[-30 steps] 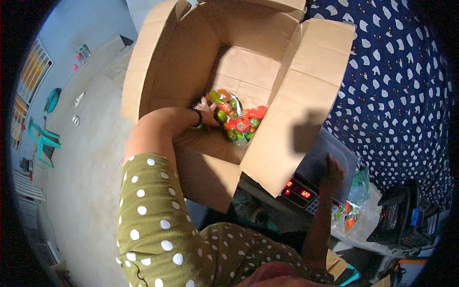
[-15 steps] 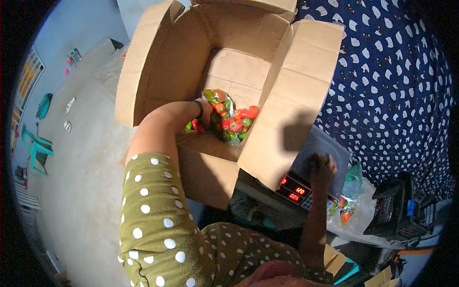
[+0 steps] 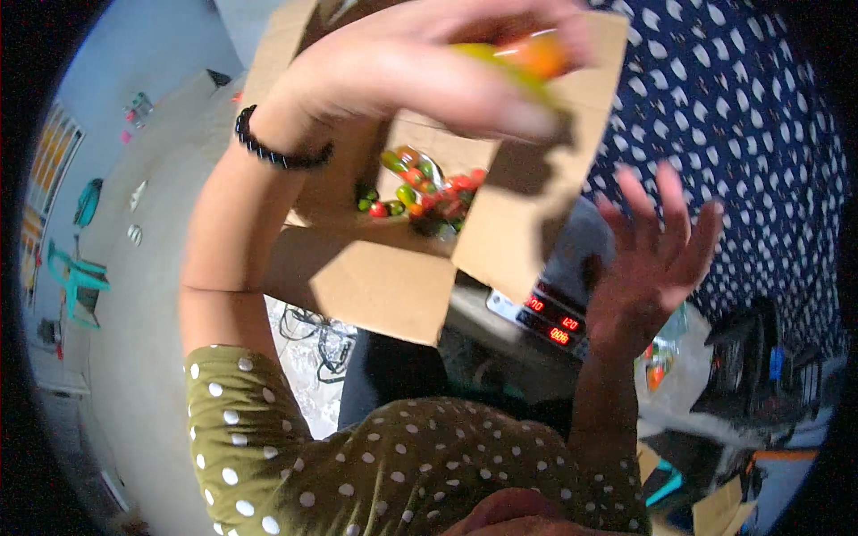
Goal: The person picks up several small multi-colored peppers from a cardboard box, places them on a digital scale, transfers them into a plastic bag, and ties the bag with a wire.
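Observation:
High above the cardboard box (image 3: 375, 277), my left hand (image 3: 402, 80) is closed around glossy orange and yellow-green peppers (image 3: 536, 55), blurred by motion. Inside the box lie clear bags of red, orange and green peppers (image 3: 438, 192). A few loose peppers (image 3: 380, 208) rest beside these bags. My right hand (image 3: 648, 259) is raised with its fingers spread and nothing in it. Under and beside it stands a digital scale (image 3: 545, 317) with lit red digits, its platform partly hidden by the hand.
Right of the scale, more peppers (image 3: 658, 371) lie in plastic near a black crate (image 3: 760, 357). Dark blue patterned cloth (image 3: 742, 143) hangs along the right. Cables (image 3: 331, 344) lie below the box, and a green plastic chair (image 3: 80, 281) stands at far left.
My left hand has come up out of the box with peppers in it. My right hand has lifted off the scale and spread its fingers. Bagged peppers stay in the box.

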The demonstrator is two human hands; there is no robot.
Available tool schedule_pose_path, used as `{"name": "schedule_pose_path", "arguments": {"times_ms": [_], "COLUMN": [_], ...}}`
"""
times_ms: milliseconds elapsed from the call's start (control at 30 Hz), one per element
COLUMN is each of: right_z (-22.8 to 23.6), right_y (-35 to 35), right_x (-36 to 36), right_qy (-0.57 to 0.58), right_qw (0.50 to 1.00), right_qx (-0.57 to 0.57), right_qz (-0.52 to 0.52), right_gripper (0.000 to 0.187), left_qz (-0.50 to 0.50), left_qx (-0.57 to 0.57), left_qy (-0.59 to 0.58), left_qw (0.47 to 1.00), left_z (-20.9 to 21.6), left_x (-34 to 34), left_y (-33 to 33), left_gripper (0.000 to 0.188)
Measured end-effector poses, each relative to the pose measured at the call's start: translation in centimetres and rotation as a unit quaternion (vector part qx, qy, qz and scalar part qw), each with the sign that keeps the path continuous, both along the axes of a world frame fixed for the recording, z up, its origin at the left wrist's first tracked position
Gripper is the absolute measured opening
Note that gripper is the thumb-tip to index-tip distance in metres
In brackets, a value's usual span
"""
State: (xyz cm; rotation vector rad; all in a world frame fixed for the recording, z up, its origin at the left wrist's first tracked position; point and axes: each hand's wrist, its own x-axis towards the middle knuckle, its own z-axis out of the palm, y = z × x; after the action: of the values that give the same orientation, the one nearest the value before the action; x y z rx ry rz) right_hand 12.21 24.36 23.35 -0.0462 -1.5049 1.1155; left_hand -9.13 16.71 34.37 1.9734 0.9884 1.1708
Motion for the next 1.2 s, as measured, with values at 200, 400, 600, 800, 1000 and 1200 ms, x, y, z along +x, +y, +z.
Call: {"name": "schedule_pose_path", "arguments": {"times_ms": [200, 400, 600, 800, 1000, 1200], "right_z": [6.1, 1.0, -15.2, -20.3, -19.6, -18.1], "right_y": [-1.1, 5.7, 17.7, 18.0, 17.5, 15.9], "right_x": [1.4, 8.3, 15.5, 15.0, 14.4, 14.4], "right_qy": [0.184, -0.041, -0.454, -0.625, -0.616, -0.641], "right_qw": [0.971, 0.968, 0.799, 0.649, 0.711, 0.673], "right_qx": [-0.148, -0.249, 0.034, 0.018, -0.039, -0.053], "right_qz": [0.031, 0.000, -0.392, -0.435, -0.338, -0.365], "right_gripper": [0.051, 0.048, 0.040, 0.037, 0.050, 0.052], "left_qz": [0.242, 0.008, 0.003, -0.016, -0.111, 0.035], "left_qx": [0.388, 0.014, -0.298, -0.443, -0.448, -0.412], "left_qy": [0.203, 0.066, 0.130, 0.509, 0.516, 0.517], "left_qw": [0.866, 0.998, 0.946, 0.738, 0.722, 0.749], "left_z": [-3.6, -4.2, -3.6, -18.9, -28.8, -31.2], "left_x": [14.4, 9.3, -7.9, -20.1, -16.2, -10.6], "left_y": [6.0, 8.0, 3.5, 5.9, 8.5, 8.1], "left_gripper": [0.056, 0.072, 0.041, 0.028, 0.038, 0.049]}}
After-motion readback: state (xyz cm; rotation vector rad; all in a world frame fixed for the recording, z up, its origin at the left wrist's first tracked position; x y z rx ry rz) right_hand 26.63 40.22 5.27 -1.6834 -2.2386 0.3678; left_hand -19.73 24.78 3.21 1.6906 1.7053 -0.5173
